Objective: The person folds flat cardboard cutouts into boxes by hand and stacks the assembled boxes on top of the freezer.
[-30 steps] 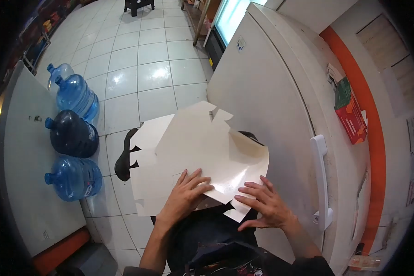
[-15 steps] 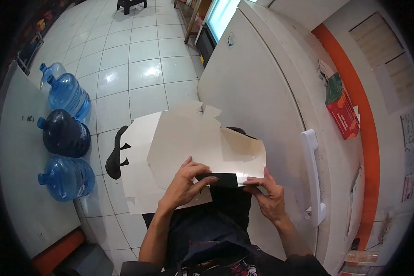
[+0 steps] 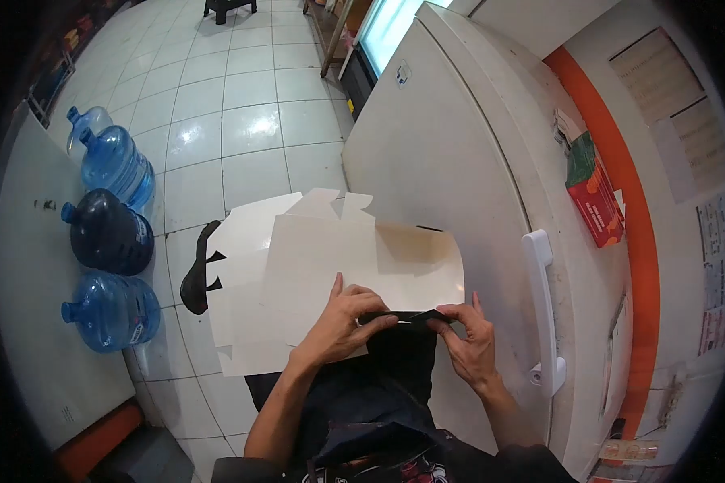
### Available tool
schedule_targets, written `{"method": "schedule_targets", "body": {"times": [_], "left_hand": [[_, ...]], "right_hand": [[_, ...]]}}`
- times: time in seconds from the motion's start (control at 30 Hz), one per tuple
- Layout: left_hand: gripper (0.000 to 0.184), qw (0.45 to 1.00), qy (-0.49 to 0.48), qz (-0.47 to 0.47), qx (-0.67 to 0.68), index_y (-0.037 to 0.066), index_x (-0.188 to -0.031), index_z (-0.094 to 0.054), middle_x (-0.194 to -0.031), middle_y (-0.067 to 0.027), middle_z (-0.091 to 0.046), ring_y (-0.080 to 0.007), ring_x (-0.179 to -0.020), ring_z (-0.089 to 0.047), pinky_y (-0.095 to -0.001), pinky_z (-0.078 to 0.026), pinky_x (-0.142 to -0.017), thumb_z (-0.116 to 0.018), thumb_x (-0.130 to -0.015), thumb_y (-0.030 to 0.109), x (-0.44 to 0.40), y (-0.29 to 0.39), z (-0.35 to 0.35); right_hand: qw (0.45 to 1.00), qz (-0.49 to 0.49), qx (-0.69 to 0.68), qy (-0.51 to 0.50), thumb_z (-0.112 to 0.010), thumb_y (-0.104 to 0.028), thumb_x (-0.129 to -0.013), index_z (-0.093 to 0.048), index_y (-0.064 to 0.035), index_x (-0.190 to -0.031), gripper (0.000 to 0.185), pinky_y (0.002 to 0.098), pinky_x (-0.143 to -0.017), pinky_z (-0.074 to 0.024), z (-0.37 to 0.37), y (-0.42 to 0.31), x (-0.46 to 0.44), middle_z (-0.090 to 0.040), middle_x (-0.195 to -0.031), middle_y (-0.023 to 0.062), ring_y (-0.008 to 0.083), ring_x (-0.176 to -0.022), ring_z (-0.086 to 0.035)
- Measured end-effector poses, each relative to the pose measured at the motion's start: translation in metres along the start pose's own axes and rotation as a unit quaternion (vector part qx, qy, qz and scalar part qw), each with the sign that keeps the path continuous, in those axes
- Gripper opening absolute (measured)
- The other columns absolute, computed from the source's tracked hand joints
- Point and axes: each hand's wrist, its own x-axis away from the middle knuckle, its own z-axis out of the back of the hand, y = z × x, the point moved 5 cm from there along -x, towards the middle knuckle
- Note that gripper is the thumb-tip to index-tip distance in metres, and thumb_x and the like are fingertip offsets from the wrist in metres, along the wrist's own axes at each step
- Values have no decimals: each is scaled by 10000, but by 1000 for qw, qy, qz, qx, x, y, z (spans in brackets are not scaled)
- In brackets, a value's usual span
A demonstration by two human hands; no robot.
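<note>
A flat cardboard box blank (image 3: pixel 330 262), white on its upper face, lies across my lap, with cut flaps and tabs along its far edge. Its near edge folds up into a narrow strip with a black outer side. My left hand (image 3: pixel 342 322) pinches this strip between thumb and fingers. My right hand (image 3: pixel 469 342) grips the strip's right end, where a small black flap bends inward. Another white cardboard sheet (image 3: pixel 238 298) lies under the blank to the left, over a black object of which only a curved part (image 3: pixel 195 282) shows.
Several blue water jugs (image 3: pixel 117 310) stand on the tiled floor (image 3: pixel 250 129) at the left, beside a pale cabinet panel (image 3: pixel 56 282). Close on my right is a white fridge (image 3: pixel 451 161) with a long handle (image 3: pixel 546 310). A red and green box (image 3: pixel 594 193) sits on its far side.
The blank has turned slightly and its far flaps have shifted left. The strip's right end, white-faced before, now shows a black flap folded in under my right fingers.
</note>
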Motion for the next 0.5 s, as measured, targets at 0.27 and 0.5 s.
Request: {"method": "schedule_targets", "body": {"times": [0.27, 0.5], "left_hand": [[238, 999, -21, 6, -29, 124, -1096, -767, -1090, -59, -716, -269, -1228, -575, -687, -42, -1241, -683, -989, 319, -3, -1, -4], [235, 998, -27, -22, -58, 134, -1069, -752, -1091, -36, -709, -285, -1227, -571, -729, -41, -1216, -640, -1015, 333, -5, -1, -18]], "right_hand": [[996, 77, 8, 51, -799, -116, -879, -736, -92, -978, 120, 730, -1171, -241, -4, -10, 6, -733, -1170, 72, 246, -994, -740], [994, 101, 40, 22, -815, -166, -861, -741, -104, -917, 111, 699, -1203, -209, -10, -12, -1, -691, -1283, 45, 230, -1014, -741]]}}
